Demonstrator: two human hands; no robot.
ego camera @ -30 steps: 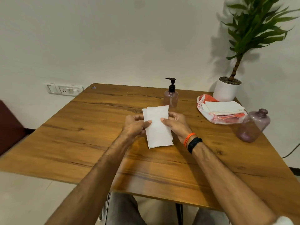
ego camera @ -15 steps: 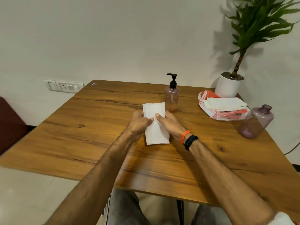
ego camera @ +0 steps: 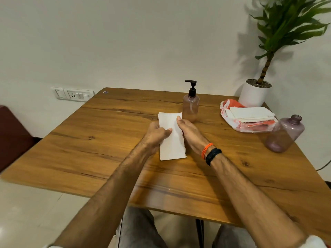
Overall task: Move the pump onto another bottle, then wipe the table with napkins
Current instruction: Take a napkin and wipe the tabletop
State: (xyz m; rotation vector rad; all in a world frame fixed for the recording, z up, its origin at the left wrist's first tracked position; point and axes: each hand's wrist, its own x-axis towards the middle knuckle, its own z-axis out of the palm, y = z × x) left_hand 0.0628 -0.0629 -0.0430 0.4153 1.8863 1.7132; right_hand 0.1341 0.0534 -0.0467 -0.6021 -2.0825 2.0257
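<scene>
Head view is showing the left hand pinching a folded white napkin lying on the wooden table, while the right hand is pressing flat along its right edge. Just behind, the pump is sitting on an upright bottle; far right, a capless bottle is standing beside the napkin pack.

Both forearms are bare. The right wrist carries two bands side by side: a thin orange thread bracelet nearer the right hand, and a wider black band behind it. The left hand and wrist wear nothing. A white sleeve edge shows at the right elbow. Grey trousers cover both legs under the near edge of the bench.
</scene>
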